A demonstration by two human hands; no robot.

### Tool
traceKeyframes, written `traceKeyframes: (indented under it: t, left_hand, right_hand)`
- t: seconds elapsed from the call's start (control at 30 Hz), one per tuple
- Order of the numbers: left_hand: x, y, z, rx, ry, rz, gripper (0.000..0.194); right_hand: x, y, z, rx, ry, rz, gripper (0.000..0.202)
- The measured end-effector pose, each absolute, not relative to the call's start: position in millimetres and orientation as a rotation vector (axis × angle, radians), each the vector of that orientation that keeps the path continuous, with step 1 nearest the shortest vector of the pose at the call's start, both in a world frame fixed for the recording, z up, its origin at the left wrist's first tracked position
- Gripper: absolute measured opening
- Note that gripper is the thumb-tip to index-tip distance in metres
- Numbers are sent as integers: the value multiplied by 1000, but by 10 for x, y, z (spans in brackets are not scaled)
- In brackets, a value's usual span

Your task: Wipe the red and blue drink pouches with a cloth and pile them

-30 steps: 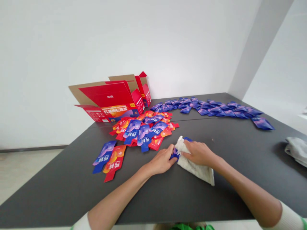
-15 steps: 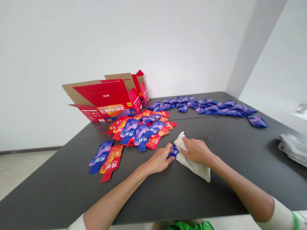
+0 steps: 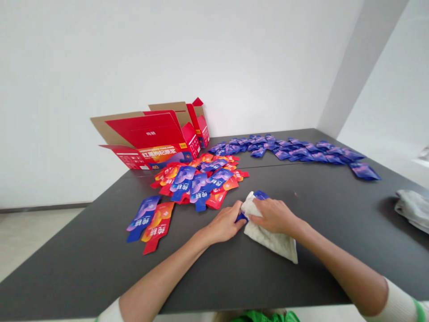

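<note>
My left hand (image 3: 225, 224) is closed on the narrow end of a blue sachet (image 3: 261, 195) at the middle of the table. A white cloth (image 3: 273, 241) is bunched under my right hand (image 3: 276, 215), whose fingers press it onto the sachet. The cloth covers most of the sachet; only its far corner and a bit by my left fingers show. Beyond my left hand lies a heap of red and blue sachets (image 3: 199, 188). A blue sachet (image 3: 143, 218) and a red sachet (image 3: 158, 226) lie side by side to the left.
Two open red cartons (image 3: 161, 134) stand at the back left by the wall. A long row of blue-purple sachets (image 3: 295, 150) runs along the back to the right. A folded grey cloth (image 3: 414, 208) rests at the right of the dark table (image 3: 335, 214).
My right hand has shifted the cloth toward my left hand, over the sachet's printed part. The sachet's far corner now shows beyond the cloth. My left hand keeps its hold.
</note>
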State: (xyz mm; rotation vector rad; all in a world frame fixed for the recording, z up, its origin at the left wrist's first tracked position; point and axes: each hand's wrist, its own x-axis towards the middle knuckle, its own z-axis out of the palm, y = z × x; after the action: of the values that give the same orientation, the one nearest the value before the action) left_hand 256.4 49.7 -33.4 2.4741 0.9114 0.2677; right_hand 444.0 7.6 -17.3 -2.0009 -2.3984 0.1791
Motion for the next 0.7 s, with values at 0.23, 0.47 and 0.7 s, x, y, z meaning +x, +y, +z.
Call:
traceKeyframes:
  t: [0.23,0.47,0.7]
  left_hand:
    - [2562,495,-343,2462,911,289,16]
    - [2571,497,-328,2457,930,266,19]
    - [2577,491,-328,2458,908,273,17]
  right_hand:
    - [4433,67,-162,-1967,-2401,152,41]
    - [4451,87,-150,-2184,-2268,141,45]
    - [4460,64,-201,-1896,-2463,159,44]
